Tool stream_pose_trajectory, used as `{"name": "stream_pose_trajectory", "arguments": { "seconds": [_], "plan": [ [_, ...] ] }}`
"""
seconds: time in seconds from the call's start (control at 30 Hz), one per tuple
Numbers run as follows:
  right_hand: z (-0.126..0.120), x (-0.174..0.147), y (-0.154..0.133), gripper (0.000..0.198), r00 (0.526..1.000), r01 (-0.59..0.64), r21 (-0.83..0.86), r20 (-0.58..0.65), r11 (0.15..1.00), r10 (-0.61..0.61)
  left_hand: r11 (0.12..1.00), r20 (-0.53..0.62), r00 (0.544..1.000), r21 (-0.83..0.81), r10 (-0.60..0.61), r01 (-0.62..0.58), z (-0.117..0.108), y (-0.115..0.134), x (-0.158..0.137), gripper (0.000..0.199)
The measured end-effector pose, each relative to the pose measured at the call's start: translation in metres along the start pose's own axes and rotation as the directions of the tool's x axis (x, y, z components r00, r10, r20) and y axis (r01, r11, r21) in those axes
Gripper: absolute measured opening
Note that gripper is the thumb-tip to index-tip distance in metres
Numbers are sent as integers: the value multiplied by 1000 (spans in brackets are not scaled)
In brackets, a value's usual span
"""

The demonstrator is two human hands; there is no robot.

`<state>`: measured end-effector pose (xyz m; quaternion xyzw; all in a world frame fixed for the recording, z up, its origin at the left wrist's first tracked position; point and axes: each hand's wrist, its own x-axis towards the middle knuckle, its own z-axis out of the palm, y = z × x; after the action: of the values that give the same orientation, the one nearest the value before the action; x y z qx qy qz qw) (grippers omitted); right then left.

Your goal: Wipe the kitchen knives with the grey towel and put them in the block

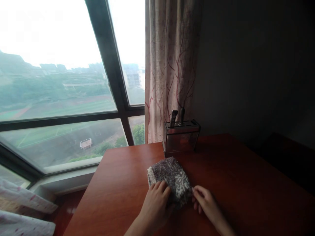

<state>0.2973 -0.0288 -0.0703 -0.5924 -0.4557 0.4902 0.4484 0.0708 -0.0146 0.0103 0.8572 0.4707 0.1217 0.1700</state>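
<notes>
I observed the table carrying a knife block. A folded cloth lay near its front edge. Left hand pressed flat upon it; right hand fingers touched its corner, loosely curled, gripping nothing.

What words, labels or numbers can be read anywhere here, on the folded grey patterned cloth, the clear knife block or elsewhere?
None: no readable text shows.
Folded grey patterned cloth: woven pattern only.
Clear knife block: no label visible.
Distant buildings through the window: too hazy to show any signs.
</notes>
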Motion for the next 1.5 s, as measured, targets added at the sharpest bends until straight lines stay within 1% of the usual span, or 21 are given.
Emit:
{"name": "stream_pose_trajectory", "arguments": {
  "seconds": [0.03,0.13,0.2,0.27,0.33,0.4,0.5,0.57,0.67,0.77,0.83,0.9,0.97,1.0,1.03,1.07,1.13,1.27,1.37,1.43,1.5],
  "plan": [
    [4,-7,2,46,998,-44,-1,41,999,44,1000,3,1000,2,9,-9,1,-1,-2,30],
    [14,-23,6,54,988,-130,-6,85,991,130,999,8,999,-20,32,-32,4,-7,-7,36],
    [23,-30,7,57,982,-152,-16,115,988,153,997,-2,999,-61,44,-44,6,-13,-10,43],
    [33,-35,8,58,979,-147,-46,138,988,152,989,-49,998,-141,43,-50,9,-20,-11,47],
    [43,-37,9,58,978,-139,-84,141,987,150,966,-132,991,-255,13,-46,12,-27,-11,41],
    [52,-37,8,58,980,-141,-122,125,982,156,928,-219,974,-371,-58,-28,14,-34,-10,26],
    [65,-37,3,54,990,-114,-172,64,979,126,853,-292,938,-523,-188,8,15,-40,-6,15],
    [73,-38,-1,49,996,-81,-197,-39,977,75,790,-299,920,-613,-254,19,14,-40,-3,16],
    [85,-40,-5,46,975,-37,-239,-219,970,-17,670,-307,893,-742,-329,-8,8,-36,4,19],
    [85,-38,-7,34,962,34,-207,-258,978,-88,576,-338,862,-815,-377,-67,-13,-35,10,20],
    [74,-32,-12,29,950,97,-146,-281,985,-135,564,-389,829,-818,-401,-111,-34,-40,13,20],
    [54,-22,-24,26,908,159,-143,-367,977,-202,602,-473,761,-786,-444,-138,-60,-50,14,21],
    [30,-9,-43,28,861,213,-208,-423,955,-284,693,-574,683,-708,-451,-138,-86,-63,13,23],
    [18,-3,-55,28,847,246,-253,-412,936,-335,740,-614,662,-660,-430,-131,-97,-68,13,23],
    [6,3,-69,27,832,291,-306,-387,906,-398,784,-642,656,-609,-396,-122,-108,-74,12,23],
    [-5,9,-83,25,807,357,-359,-346,862,-478,816,-646,670,-569,-365,-103,-117,-78,12,22],
    [-22,16,-113,22,720,465,-466,-296,753,-628,859,-671,663,-505,-331,-82,-133,-83,11,22],
    [-44,19,-166,24,574,545,-594,-250,592,-780,926,-730,618,-378,-291,-11,-159,-80,10,25],
    [-54,17,-194,28,464,532,-725,-182,437,-867,975,-767,611,-217,-195,40,-176,-75,7,25],
    [-61,17,-205,31,412,508,-792,-123,340,-903,990,-755,641,-107,-139,88,-186,-73,4,27],
    [-67,20,-210,33,374,478,-835,-87,273,-923,992,-710,695,-40,-111,118,-194,-73,0,30]
  ]
}}
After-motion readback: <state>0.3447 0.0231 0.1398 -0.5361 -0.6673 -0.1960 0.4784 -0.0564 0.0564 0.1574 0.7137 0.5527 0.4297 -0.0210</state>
